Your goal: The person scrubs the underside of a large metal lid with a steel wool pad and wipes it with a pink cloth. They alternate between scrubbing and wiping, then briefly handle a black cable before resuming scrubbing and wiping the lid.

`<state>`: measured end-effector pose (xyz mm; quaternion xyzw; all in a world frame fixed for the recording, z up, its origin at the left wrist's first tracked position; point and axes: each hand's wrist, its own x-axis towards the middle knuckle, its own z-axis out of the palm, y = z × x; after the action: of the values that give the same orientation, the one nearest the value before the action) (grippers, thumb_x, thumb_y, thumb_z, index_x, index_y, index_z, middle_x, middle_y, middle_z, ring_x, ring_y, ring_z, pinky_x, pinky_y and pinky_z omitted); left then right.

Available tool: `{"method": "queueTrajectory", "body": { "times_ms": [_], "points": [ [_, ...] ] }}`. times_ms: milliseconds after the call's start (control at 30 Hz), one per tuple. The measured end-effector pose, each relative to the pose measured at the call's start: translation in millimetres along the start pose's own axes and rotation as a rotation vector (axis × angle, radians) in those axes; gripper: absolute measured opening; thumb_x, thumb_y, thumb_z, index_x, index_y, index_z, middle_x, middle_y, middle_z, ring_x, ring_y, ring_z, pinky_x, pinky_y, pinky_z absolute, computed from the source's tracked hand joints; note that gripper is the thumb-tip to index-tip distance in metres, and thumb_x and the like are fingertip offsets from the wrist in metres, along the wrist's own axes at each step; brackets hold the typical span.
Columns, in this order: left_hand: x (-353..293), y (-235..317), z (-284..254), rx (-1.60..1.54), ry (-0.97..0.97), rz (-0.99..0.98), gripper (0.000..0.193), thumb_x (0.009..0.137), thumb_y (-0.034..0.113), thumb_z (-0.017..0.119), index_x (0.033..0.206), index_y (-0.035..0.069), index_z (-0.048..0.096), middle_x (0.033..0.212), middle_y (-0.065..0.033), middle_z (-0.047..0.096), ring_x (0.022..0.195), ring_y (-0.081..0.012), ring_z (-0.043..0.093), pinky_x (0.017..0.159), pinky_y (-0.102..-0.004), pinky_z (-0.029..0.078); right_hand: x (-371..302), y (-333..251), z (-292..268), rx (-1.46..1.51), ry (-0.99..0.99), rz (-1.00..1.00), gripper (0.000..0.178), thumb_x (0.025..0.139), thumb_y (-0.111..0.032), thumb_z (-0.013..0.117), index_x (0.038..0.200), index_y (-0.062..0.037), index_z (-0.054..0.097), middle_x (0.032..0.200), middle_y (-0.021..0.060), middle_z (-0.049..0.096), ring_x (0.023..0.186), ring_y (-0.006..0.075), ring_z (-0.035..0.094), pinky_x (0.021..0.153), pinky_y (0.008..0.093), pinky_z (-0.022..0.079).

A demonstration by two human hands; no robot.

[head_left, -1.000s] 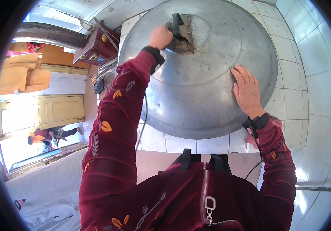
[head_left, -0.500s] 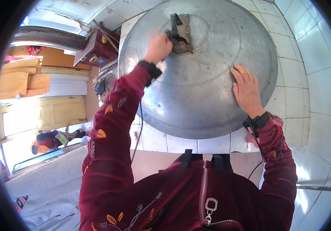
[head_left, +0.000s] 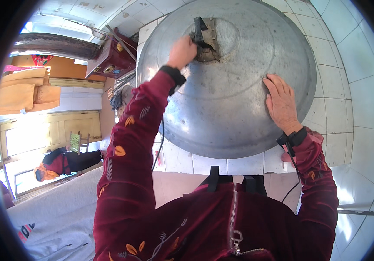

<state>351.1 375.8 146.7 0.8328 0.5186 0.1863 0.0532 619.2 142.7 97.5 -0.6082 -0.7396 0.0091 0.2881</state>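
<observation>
A large round grey metal lid [head_left: 222, 117] lies over a white-tiled counter, with a handle [head_left: 206, 41] of dark bent strip on a worn plate near its far part. My left hand [head_left: 182, 51] is closed beside the left side of this handle. A bit of something dark and fuzzy shows at its fingertips, too small to name. Flat on the right part of the lid rests my right hand [head_left: 281, 102], its fingers stretched out and holding nothing. Whatever lies under the lid is hidden.
White tiles of the counter [head_left: 208, 163] border the lid, and a tiled wall [head_left: 369, 87] rises at the right. A dark red box [head_left: 113, 56] stands at the far left. Another person [head_left: 65, 163] is farther off at the left, near a doorway.
My left hand stays by the handle and has shifted only slightly. My right hand keeps its place on the lid. The person at the left has come more fully into view.
</observation>
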Motion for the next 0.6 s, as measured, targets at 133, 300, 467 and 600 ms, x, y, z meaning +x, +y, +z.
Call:
{"method": "queueTrajectory", "body": {
  "times_ms": [133, 300, 467, 600],
  "points": [
    [2.7, -3.2, 0.7, 0.041, -0.056, 0.002, 0.019, 0.076, 0.019, 0.053, 0.078, 0.003, 0.063, 0.08, -0.0238, 0.065, 0.079, -0.0428, 0.062, 0.071, -0.0501, 0.049, 0.3, 0.2, -0.9, 0.005, -0.018, -0.003, 0.05, 0.079, -0.005, 0.06, 0.128, -0.009, 0.049, 0.134, 0.0066, 0.047, 0.127, 0.0253, 0.043, 0.101, 0.0398, 0.035],
    [-12.5, -3.7, 7.2, -0.004, 0.026, 0.046, 0.019, 0.077, 0.016, 0.052, 0.082, 0.001, 0.062, 0.078, -0.0239, 0.064, 0.08, -0.0431, 0.062, 0.073, -0.0504, 0.048, 1.6, 0.0, -2.4, -0.008, -0.001, 0.0, 0.05, 0.079, -0.006, 0.06, 0.127, -0.0095, 0.049, 0.133, 0.0062, 0.047, 0.127, 0.0251, 0.044, 0.1, 0.0393, 0.036],
    [26.2, -29.1, 8.6, -0.018, 0.005, -0.116, 0.023, 0.08, 0.021, 0.054, 0.084, 0.0, 0.064, 0.081, -0.0251, 0.065, 0.079, -0.0418, 0.064, 0.07, -0.0471, 0.05, 0.7, 3.4, 1.9, -0.01, 0.004, -0.012, 0.047, 0.08, -0.008, 0.06, 0.126, -0.0099, 0.05, 0.132, 0.0054, 0.048, 0.126, 0.0245, 0.045, 0.1, 0.0386, 0.037],
    [-20.6, -64.3, -17.1, -0.628, 0.17, -0.36, 0.024, 0.084, 0.021, 0.063, 0.093, -0.001, 0.067, 0.083, -0.0119, 0.067, 0.078, -0.0207, 0.063, 0.07, -0.0336, 0.049, 4.9, 5.7, -7.5, 0.016, -0.048, -0.012, 0.047, 0.08, -0.009, 0.06, 0.126, -0.0092, 0.051, 0.132, 0.0064, 0.049, 0.125, 0.0261, 0.045, 0.1, 0.0389, 0.037]
  ]
}}
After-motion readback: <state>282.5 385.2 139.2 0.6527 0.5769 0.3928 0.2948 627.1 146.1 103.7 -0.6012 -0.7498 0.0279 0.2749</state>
